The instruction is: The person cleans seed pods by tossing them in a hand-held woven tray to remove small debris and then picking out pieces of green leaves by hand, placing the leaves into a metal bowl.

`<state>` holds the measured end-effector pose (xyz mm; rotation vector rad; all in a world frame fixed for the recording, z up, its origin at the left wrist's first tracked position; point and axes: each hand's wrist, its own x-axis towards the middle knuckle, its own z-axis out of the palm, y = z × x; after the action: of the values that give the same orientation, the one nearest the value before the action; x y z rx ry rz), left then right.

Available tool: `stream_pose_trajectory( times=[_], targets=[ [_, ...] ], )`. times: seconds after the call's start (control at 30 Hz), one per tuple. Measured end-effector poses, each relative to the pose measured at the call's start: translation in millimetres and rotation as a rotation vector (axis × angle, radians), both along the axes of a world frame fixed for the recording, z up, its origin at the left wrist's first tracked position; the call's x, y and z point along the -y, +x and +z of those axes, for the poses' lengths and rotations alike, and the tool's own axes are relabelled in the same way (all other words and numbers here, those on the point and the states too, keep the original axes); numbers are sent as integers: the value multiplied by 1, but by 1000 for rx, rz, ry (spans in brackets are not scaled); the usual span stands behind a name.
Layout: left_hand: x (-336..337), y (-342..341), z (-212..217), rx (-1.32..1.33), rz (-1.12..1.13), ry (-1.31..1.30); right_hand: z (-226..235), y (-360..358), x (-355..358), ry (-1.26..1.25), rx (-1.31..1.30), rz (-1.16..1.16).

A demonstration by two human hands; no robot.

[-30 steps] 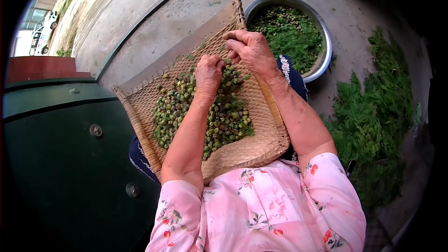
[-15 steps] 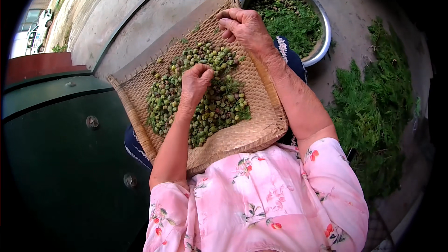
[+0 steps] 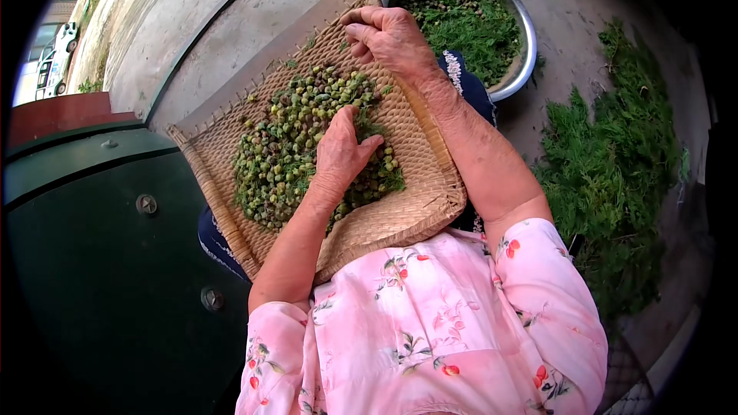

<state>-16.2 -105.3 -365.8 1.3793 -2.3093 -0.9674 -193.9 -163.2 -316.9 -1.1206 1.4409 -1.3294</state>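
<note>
A woven wicker winnowing basket [image 3: 400, 211] rests across my lap. On it lies a heap of small green and brownish seed cones [image 3: 269, 157] mixed with green leaf sprigs. My left hand [image 3: 344, 155] is open over the right part of the heap, thumb spread away from the fingers, its fingertips down at the cones. Over the basket's far right side, my right hand [image 3: 393, 44] is closed, its fingers curled and thumb drawn in. Anything within those fingers is hidden or too small to name.
A round metal basin [image 3: 529, 46] with cones and green sprigs stands at the far right, by my knee. Cut green branches [image 3: 607, 177] lie on the concrete floor to the right. A dark green metal door panel [image 3: 84, 238] is close on the left.
My left hand has opened from a pinch, thumb spreading apart, and shifted slightly right and down over the heap. My right hand stays curled near the same part of the basket.
</note>
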Motion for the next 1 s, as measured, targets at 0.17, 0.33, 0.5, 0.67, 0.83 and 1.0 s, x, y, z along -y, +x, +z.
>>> stream_pose_trajectory(
  times=[0.17,0.33,0.5,0.67,0.83,1.0],
  targets=[
    [5,-2,-10,14,-25,-30,5,-1,0,45,0,8],
    [18,6,1,-582,369,813,3,0,0,21,40,13],
    [26,13,10,-1076,676,1049,9,1,-7,14,-128,174],
    [38,13,24,-1229,661,995,-1,0,-5,-65,-278,420],
    [35,25,11,-979,529,685,8,3,-4,26,-95,256],
    [21,14,-17,-283,282,233,4,2,-2,38,-37,254]
  ],
)
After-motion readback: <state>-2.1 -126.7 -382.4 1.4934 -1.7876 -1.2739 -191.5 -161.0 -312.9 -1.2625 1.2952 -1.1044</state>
